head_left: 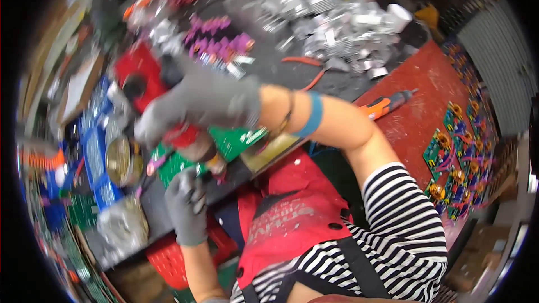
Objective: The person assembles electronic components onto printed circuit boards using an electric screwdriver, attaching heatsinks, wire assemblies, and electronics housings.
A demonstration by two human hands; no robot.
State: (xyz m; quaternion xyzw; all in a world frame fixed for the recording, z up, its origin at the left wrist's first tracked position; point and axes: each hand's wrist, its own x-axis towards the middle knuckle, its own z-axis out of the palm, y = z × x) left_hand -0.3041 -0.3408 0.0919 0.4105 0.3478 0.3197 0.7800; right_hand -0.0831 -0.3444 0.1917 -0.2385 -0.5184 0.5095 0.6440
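My right hand (202, 101), in a grey glove, reaches across the bench and is closed around a red power drill (188, 136). The drill's broad red end (137, 73) sticks out beyond my fingers, and its greyish nose points down toward the near bench edge. Motion blur smears the tool. Green circuit boards (230, 141) lie under it. My left hand (188, 205), also gloved in grey, is just below the nose with its fingers curled. What those fingers hold, if anything, I cannot make out. A small pink-purple part (157, 164) sits on the boards.
Silver metal parts (337, 28) are heaped at the back, near red-handled pliers (323, 70) and purple parts (216, 39). An orange screwdriver (384, 104) lies on a red mat (412, 129), beside boards with copper coils (443, 143). At left are a blue tray (98, 157) and a clear bag (120, 224).
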